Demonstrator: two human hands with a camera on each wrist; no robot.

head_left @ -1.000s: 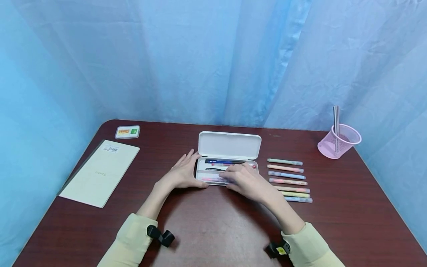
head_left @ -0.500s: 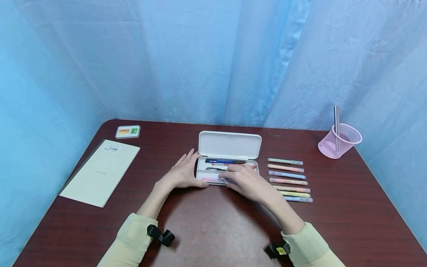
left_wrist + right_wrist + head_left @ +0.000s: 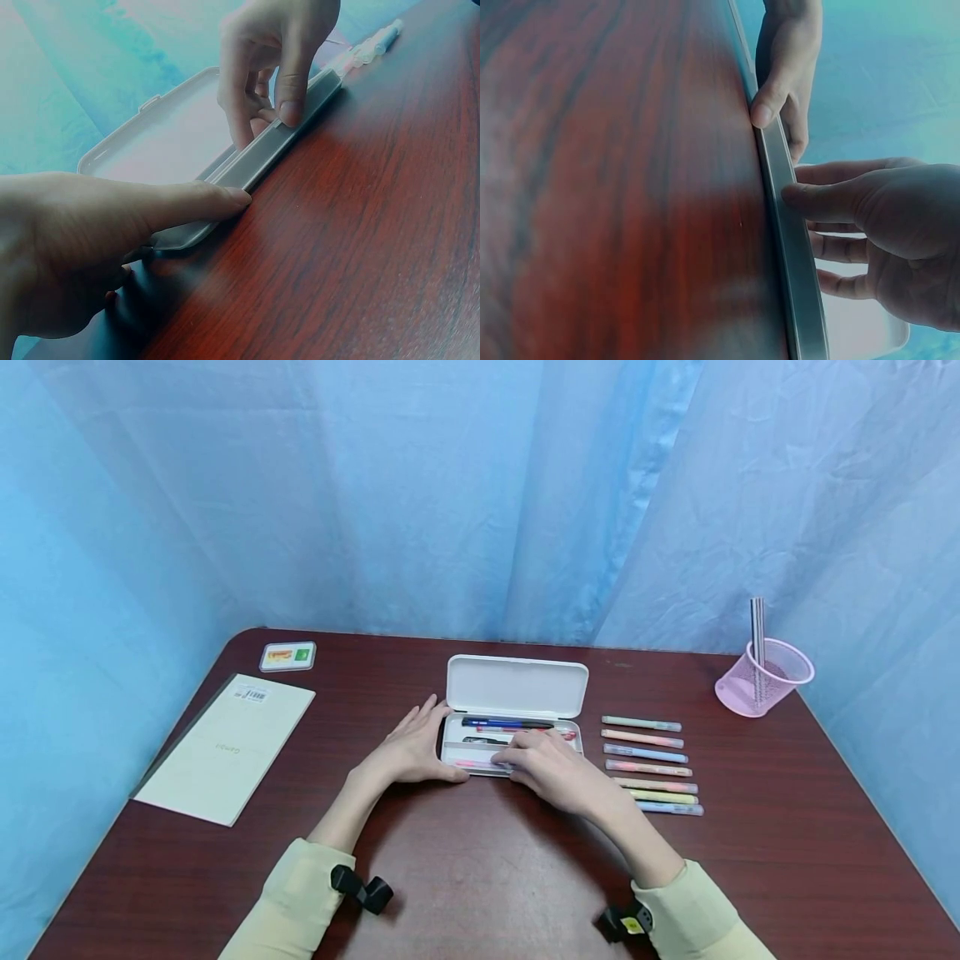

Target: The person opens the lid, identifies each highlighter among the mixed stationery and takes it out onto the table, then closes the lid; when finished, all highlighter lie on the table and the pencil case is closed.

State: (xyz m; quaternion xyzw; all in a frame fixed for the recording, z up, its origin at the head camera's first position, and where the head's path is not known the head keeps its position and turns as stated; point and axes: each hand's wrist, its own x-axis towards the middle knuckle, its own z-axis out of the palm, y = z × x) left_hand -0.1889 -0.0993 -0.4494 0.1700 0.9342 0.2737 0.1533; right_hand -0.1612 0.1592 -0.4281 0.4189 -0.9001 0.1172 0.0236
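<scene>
A white pencil case lies with its lid raised in the head view. In it are a blue pen, a red pen, a black-ended pen and a pink pen along the front compartment. My left hand grips the case's left end, thumb along the front edge, fingers round the back corner. My right hand straddles the front wall: its thumb rests on the outside, while the other fingers reach over the rim inside. These fingers hide part of the pink pen.
Right of the case lie several pastel pens in a row, among them a green one and a blue one. A pink mesh pen cup with grey-striped sticks leans at the right. A notebook and a small card lie left.
Both hands keep their places on the pencil case. In the front compartment, the look of the pink pen beside the right fingertips has shifted slightly.
</scene>
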